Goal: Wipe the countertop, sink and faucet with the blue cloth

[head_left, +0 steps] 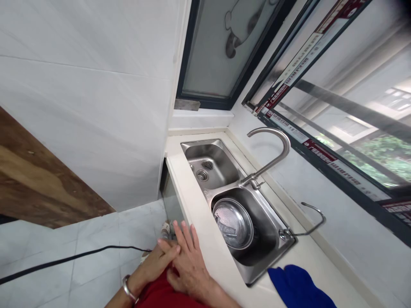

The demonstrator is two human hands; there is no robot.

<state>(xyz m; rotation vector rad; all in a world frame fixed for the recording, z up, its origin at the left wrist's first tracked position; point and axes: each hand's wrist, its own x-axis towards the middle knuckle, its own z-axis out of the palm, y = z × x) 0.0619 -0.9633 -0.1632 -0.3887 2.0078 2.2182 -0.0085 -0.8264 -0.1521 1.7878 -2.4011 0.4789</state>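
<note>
My left hand, with a silver bracelet on its wrist, meets my right hand in front of my red clothing. Two left fingers stretch across the right hand near its knuckles; the rest of the left fingers are partly hidden. The right hand has its fingers straight and pointing away from me, its thumb curled lower down. Neither hand shows an object in it. Both are beside the front edge of the pale countertop. Nearest to them in the sink sits a perforated metal colander.
A curved faucet stands behind the two-bowl sink, and a thinner spout rises at its right. A blue cloth lies on the counter. A black cable crosses on the left. A framed window runs along the right wall.
</note>
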